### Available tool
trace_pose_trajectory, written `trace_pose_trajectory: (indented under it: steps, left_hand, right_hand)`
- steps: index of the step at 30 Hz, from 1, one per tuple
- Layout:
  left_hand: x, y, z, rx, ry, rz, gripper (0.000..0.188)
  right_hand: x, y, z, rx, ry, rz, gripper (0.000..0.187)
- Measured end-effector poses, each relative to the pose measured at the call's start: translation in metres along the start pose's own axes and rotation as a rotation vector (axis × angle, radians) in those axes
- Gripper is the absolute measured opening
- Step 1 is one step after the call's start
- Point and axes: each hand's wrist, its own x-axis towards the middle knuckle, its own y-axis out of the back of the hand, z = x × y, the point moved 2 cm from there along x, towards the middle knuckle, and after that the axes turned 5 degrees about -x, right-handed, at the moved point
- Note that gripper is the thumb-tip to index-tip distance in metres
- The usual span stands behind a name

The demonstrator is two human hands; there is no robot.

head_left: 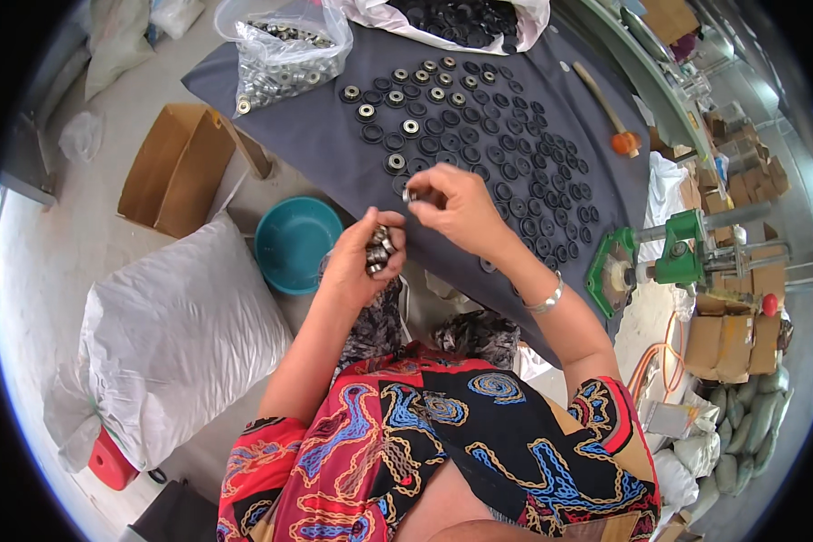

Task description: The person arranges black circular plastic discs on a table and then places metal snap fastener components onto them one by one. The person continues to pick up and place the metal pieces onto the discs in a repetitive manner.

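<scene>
A cluster of small shiny metal bearings (378,251) lies in my left hand (350,260), its fingers curled around them just off the near edge of the table. Between the thumb and fingers of my right hand (465,210) is a single bearing (410,194), held over the table's near side. Rows of black ring-shaped wheels (525,168) cover the dark grey cloth (307,135) beyond my hands. Toward the far left of the rows, several wheels have a bearing seated in the middle, among them a filled wheel (395,163) close to my right fingertips.
A clear bag of bearings (289,74) and a white bag of black wheels (535,20) sit at the back. At the right are an orange-headed mallet (625,144) and a green press (680,260). A teal basin (275,262), cardboard box (167,172) and white sack (181,334) stand left.
</scene>
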Motion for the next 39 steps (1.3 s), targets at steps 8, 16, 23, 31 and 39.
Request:
trace_pose_trajectory:
  steps: [8, 16, 23, 31, 39]
  left_hand:
    - [0.0, 0.007, 0.005, -0.158, -0.091, 0.03, 0.038]
    - [-0.002, 0.005, 0.004, -0.158, -0.1, 0.023, 0.043]
    - [-0.001, -0.002, 0.0, -0.002, -0.095, 0.034, 0.049]
    - [-0.003, -0.018, -0.013, 0.222, -0.091, 0.208, 0.045]
    - [0.0, -0.014, -0.023, 0.389, -0.109, 0.149, 0.049]
  right_hand:
    - [0.024, -0.011, 0.018, -0.519, 0.154, -0.007, 0.019]
    - [0.031, -0.018, 0.02, -0.586, 0.135, -0.082, 0.018]
    - [0.023, -0.015, 0.014, -0.637, 0.245, 0.026, 0.016]
    - [-0.023, -0.028, -0.023, -0.561, 0.32, -0.084, 0.014]
    - [-0.034, -0.025, -0.026, -0.662, 0.395, -0.146, 0.016]
